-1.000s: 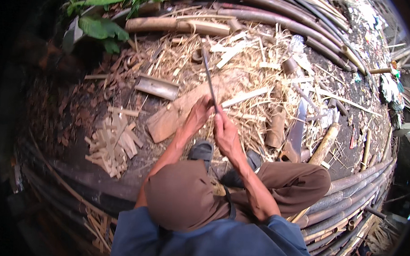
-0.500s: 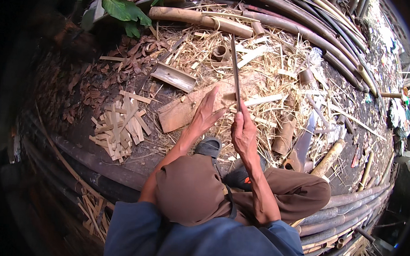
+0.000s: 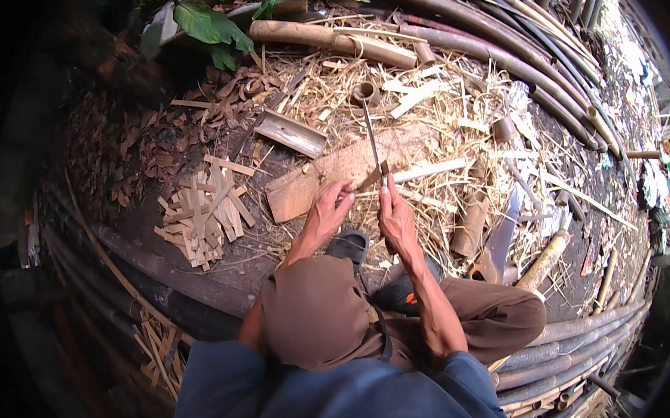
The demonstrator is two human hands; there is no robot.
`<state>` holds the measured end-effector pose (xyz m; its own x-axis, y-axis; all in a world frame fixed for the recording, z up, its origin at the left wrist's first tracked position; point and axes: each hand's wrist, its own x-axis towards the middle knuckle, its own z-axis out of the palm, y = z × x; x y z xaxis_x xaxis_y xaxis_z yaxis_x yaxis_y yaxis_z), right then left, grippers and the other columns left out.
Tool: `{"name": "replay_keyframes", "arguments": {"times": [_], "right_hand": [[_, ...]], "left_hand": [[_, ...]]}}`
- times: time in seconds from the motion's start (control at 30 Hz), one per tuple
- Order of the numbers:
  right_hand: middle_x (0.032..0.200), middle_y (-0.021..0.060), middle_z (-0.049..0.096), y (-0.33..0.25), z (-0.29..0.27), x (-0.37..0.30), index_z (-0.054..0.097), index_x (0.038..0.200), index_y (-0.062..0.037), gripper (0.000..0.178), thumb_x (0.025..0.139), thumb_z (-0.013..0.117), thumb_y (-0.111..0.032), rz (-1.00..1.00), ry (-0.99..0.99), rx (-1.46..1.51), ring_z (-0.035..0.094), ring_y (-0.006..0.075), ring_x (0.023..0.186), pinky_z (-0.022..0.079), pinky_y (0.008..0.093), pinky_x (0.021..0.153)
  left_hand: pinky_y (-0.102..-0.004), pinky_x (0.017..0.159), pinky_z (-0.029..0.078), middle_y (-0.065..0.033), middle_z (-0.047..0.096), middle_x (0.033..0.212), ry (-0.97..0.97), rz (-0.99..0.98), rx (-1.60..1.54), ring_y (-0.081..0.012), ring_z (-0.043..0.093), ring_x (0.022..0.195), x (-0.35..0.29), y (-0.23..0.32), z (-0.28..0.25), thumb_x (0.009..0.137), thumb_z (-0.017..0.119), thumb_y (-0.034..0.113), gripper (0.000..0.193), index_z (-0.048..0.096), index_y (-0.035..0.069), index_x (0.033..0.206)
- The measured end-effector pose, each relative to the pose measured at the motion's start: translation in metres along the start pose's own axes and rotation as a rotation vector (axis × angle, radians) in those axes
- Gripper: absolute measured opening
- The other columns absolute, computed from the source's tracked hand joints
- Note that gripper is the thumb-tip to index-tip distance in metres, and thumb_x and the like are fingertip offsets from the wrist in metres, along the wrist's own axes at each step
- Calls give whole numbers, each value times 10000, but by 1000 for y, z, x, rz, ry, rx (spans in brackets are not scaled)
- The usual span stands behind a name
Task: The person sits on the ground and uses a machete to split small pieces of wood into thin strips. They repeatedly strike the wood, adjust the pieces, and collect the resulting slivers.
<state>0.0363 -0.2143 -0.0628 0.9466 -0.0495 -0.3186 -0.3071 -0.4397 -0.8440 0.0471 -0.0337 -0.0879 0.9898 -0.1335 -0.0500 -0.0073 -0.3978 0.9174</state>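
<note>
A long-bladed knife is in my right hand, its handle wrapped by the fingers and its blade pointing away from me. Against the blade near the handle lies a short brown bamboo piece. The fingers of my left hand are curled, and thumb and fingertips close on the near-left end of that piece. Beneath the blade a flat wooden board rests on the ground. A pale split bamboo strip lies just right of the knife.
Left of the board is a pile of short bamboo slats. A split bamboo half lies beyond it. On the right are a handsaw and a bamboo section. Long bamboo poles border the far side, among shavings.
My left hand has gone from spread fingers to a curled grip at the bamboo piece. The knife has come lower and nearer, its tip swinging slightly left. The whole view has shifted a little.
</note>
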Motion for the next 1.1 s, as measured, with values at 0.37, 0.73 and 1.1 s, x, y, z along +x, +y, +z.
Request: {"name": "replay_keyframes", "arguments": {"times": [0.37, 0.73, 1.1], "right_hand": [[818, 313, 608, 48, -2, 3, 533, 1193, 0, 376, 1021, 410, -311, -78, -65, -41, 616, 453, 799, 455, 486, 751], [871, 243, 683, 77, -28, 31, 598, 1214, -96, 427, 822, 686, -243, -181, -70, -494, 664, 420, 849, 538, 495, 752], [804, 211, 680, 72, -28, 20, 616, 1134, -95, 369, 826, 682, -287, -290, -84, -546, 675, 386, 771, 550, 484, 702]], "left_hand": [[-324, 881, 525, -162, 673, 1108, 14, 229, -89, -228, 652, 1037, 45, 53, 0, 945, 595, 204, 335, 603, -17, 1197], [-328, 837, 497, -88, 666, 1081, -964, 130, 34, -181, 615, 957, 116, 71, 19, 889, 604, 259, 373, 638, 84, 1217], [-340, 719, 526, -121, 711, 910, -985, 479, 195, -189, 666, 808, 101, 57, 22, 857, 677, 114, 255, 699, 73, 1108]]}}
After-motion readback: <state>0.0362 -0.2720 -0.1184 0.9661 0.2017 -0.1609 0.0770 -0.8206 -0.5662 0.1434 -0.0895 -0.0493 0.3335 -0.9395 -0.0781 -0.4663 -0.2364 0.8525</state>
